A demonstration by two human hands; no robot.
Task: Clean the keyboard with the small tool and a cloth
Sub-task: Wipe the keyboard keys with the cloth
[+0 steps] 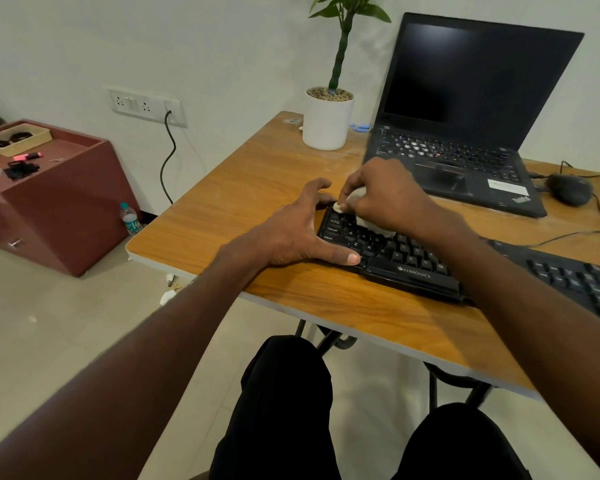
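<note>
Clamped in right hand [385, 194]: pale cloth [355, 199], pressed on black keyboard's [409, 258] far-left keys. Left hand [291, 233] spread flat, bracing keyboard's left end. Keyboard near table's [222, 209] front edge, laptop [465, 109] behind; possibly dusty keys.

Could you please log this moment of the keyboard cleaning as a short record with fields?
surface: wooden table
target: black Zebronics keyboard, lying at the table's near edge
left hand: fingers spread, bracing the keyboard's left end, thumb on its front corner
right hand: holds a white cloth bunched against the top-left keys
small tool: not identifiable
behind keyboard: open ThinkPad laptop, screen dark
also on table: white plant pot, dark mouse
</note>
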